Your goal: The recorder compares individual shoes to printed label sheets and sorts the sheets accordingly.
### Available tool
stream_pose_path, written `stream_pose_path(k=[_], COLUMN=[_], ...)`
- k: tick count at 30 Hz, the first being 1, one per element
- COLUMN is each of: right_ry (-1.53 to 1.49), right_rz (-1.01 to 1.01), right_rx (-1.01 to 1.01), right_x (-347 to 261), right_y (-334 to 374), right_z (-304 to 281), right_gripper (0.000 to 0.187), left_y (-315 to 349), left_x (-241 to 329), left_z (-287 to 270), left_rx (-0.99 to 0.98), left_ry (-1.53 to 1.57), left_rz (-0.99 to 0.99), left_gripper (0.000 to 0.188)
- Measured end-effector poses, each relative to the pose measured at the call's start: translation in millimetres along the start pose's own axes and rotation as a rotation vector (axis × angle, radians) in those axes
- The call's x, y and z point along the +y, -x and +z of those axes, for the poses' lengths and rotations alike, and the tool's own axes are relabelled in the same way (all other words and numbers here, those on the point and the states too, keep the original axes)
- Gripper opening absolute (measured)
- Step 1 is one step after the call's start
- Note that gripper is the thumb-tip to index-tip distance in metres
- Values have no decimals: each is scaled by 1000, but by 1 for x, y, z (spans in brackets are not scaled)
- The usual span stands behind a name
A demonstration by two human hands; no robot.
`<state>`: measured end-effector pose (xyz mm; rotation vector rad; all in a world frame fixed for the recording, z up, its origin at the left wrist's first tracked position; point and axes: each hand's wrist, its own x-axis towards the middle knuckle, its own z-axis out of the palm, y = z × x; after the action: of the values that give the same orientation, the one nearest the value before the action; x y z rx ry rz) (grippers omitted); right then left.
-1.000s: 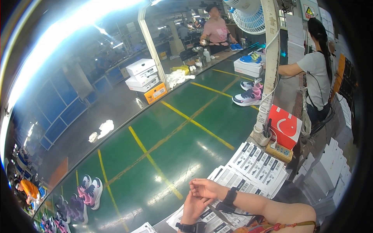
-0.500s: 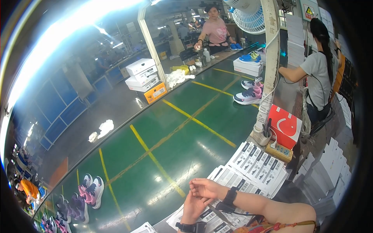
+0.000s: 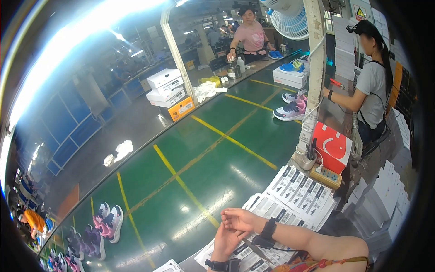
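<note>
My right hand (image 3: pixel 240 220) and my left hand (image 3: pixel 224 242) rest against each other at the near edge of the green belt (image 3: pixel 199 163). Both are loosely curled, the palms partly visible, and no object shows in either. Under and beside them lie printed white label sheets (image 3: pixel 299 192), spread in overlapping stacks. Each wrist wears a dark strap. To the left on the belt stands a pair of pink, white and navy sneakers (image 3: pixel 108 222), with several darker pairs behind it. Another pink and navy pair (image 3: pixel 290 110) sits farther along, by the post.
A peeling post (image 3: pixel 312 77) rises beside a red box (image 3: pixel 332 147) and a power strip (image 3: pixel 326 177). Shoe boxes (image 3: pixel 165 90) are stacked across the belt. One co-worker (image 3: pixel 250 36) stands at the far side; another (image 3: pixel 374 86) sits at the right.
The belt's yellow lines and the shoes have shifted slightly rightward. The seated co-worker has turned toward the bench, where a red-handled item now shows. My hands have stayed put.
</note>
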<state>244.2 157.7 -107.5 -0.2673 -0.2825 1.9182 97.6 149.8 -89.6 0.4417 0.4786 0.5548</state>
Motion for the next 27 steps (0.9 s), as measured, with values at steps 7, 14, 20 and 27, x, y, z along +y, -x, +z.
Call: stream_pose_path(k=[7, 14, 20, 27], right_ry=[2, 16, 28, 31], right_rz=[0, -9, 9, 16], right_rx=[10, 6, 25, 10], right_x=[0, 0, -1, -1], right_y=[1, 1, 2, 2], right_z=[0, 1, 4, 1], right_gripper=[17, 17, 16, 17], left_y=[0, 0, -1, 0], left_x=[0, -1, -2, -2], left_z=[1, -1, -5, -5], left_rx=[12, 7, -12, -14], left_ry=[12, 26, 23, 21], left_rz=[-5, 2, 0, 2], left_gripper=[48, 47, 47, 49])
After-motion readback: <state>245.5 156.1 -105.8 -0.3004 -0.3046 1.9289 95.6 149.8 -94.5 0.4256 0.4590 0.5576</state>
